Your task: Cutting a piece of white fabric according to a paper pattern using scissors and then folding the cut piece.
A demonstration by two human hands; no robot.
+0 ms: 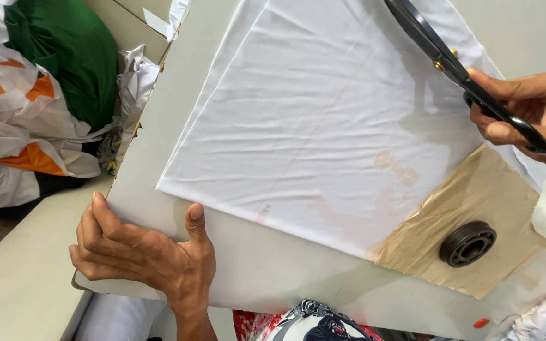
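left hand: bare, no glove, no ring to be seen; short, trimmed nails; knuckles and thumb creased with fine lines
left wrist: bare, no watch or band; no sleeve reaches it in view
right hand: bare, no glove; short nails, one thumbnail clearly shown; no ring visible on the fingers that show
right forearm: bare along the frame's right edge, no sleeve or bracelet in view
clothing: a patterned garment in red, white, black and blue shows at the bottom edge
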